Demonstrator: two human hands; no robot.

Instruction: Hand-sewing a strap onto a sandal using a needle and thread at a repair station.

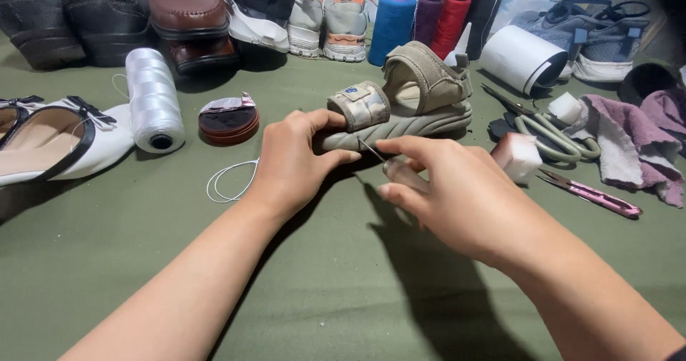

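Note:
A small khaki sandal (414, 97) with strap flaps lies on the green cloth in the middle. My left hand (293, 157) grips the sandal's toe end, thumb along the sole's front edge. My right hand (446, 189) pinches a thin metal needle (371, 150) whose tip points at the sole beside my left thumb. A loop of white thread (230, 180) lies on the cloth left of my left hand.
A white thread spool (152, 98) and a round brown tin (229, 122) lie to the left, by a white flat shoe (53, 139). Shoes and coloured thread cones (391, 18) line the back. Scissors (550, 129), a white block (518, 155), pink snips (593, 193) and purple rags (632, 139) lie right.

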